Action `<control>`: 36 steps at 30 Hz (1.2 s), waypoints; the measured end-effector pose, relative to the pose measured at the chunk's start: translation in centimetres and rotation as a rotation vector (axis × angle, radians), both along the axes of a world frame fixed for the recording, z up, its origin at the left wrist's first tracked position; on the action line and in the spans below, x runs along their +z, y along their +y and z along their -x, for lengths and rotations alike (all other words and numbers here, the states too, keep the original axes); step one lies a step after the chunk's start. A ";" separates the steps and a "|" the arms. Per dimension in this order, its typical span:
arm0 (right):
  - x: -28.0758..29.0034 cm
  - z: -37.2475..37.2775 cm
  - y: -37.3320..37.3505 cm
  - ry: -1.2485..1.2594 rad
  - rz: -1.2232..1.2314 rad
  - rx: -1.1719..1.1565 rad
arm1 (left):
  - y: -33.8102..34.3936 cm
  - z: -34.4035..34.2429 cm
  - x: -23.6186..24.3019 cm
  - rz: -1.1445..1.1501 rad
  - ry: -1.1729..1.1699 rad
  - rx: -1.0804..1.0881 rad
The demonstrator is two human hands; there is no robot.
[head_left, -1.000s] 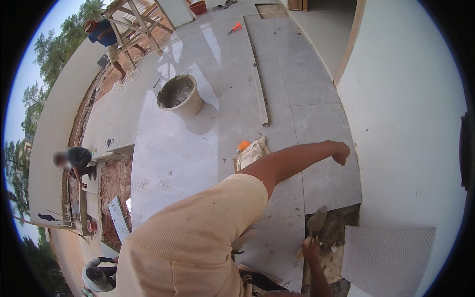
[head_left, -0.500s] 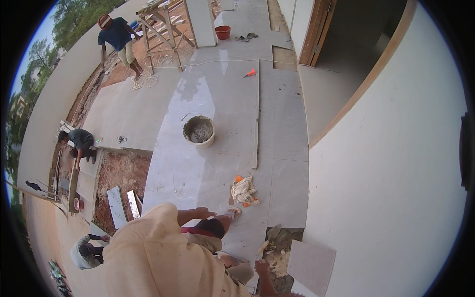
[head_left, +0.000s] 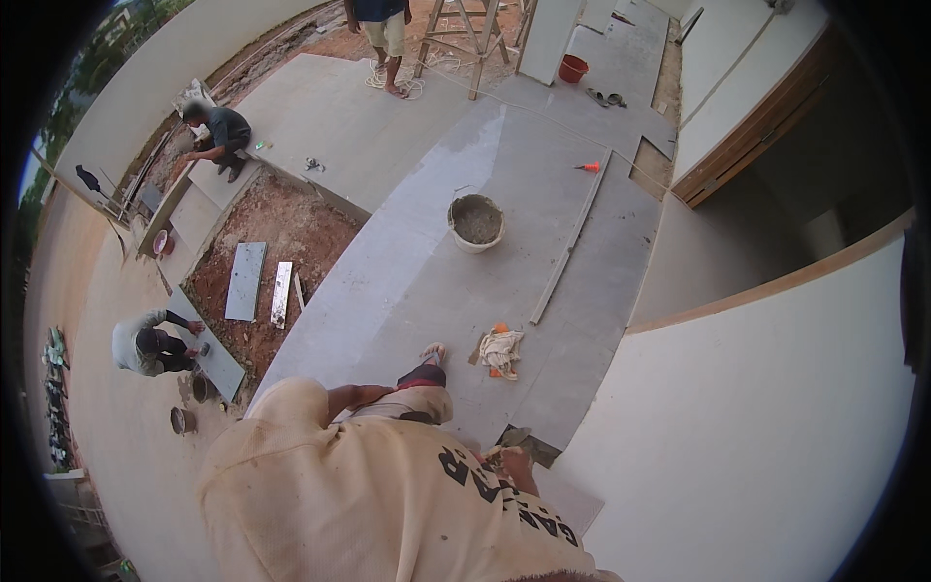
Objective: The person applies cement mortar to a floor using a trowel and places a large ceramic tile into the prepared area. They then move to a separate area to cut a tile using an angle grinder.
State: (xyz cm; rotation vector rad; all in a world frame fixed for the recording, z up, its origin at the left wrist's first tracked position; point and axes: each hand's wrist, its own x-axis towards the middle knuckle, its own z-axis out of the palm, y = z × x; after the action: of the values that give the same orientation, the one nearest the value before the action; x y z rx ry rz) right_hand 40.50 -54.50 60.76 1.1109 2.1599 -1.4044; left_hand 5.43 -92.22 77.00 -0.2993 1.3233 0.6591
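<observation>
At the bottom, a cream shirt and bent leg fill much of the view. My left hand (head_left: pixel 378 393) is by my thigh, its fingers too indistinct to read. My right hand (head_left: pixel 514 468), partly hidden by the shirt, is closed on a trowel (head_left: pixel 516 436) over a dark, mortar-covered gap at the wall's foot. A pale tile (head_left: pixel 582 500) lies partly visible beside it. A crumpled cloth with orange pieces (head_left: pixel 500 347) rests on the grey tiled floor (head_left: pixel 562 388) ahead of my foot.
A mortar bucket (head_left: pixel 476 236), long straightedge (head_left: pixel 572 233), orange tool (head_left: pixel 589 167), red bucket (head_left: pixel 572 70) and wooden trestle (head_left: pixel 456 44) are ahead. An open doorway is right. Three co-workers (head_left: pixel 223 136) are left and ahead, near a dirt pit (head_left: pixel 262 223) holding tile strips.
My view has risen and swung, showing more surroundings. My left arm has drawn back from reaching right to beside my thigh. The standing co-worker is now more upright.
</observation>
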 end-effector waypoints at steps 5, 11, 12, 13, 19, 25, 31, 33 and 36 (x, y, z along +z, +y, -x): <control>12.2 14.9 3.4 -0.024 0.126 -0.269 | -6.1 1.2 -7.5 -0.024 -0.042 0.234; 13.2 25.3 6.0 -0.103 0.058 -0.188 | -5.5 11.3 -1.6 0.193 0.310 -0.007; 12.7 26.9 5.3 -0.128 0.055 -0.132 | -6.8 13.4 -2.1 0.199 0.342 0.002; 13.4 29.0 4.5 -0.158 0.038 -0.117 | -7.7 15.8 -3.1 0.203 0.372 -0.001; 17.4 38.8 0.2 -0.336 -0.141 0.209 | -9.2 31.3 -3.3 0.130 1.001 -0.042; 8.2 45.5 4.9 -0.300 -0.447 0.571 | -7.5 40.9 0.0 0.018 0.890 0.296; 7.9 60.1 6.1 -0.395 -0.375 0.436 | -9.8 51.5 1.4 0.003 0.862 0.444; 8.2 67.2 6.8 -0.426 -0.320 0.465 | -11.0 56.6 0.5 0.051 0.820 0.534; 11.7 78.4 5.1 -0.489 -0.217 0.555 | -14.3 62.1 -0.8 0.168 0.870 0.666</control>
State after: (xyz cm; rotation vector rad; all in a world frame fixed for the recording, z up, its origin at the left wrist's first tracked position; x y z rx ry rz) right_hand -37.92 -49.36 72.46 0.7281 2.0509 -0.5964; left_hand -56.66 -106.50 76.20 -0.6484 2.1405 1.3312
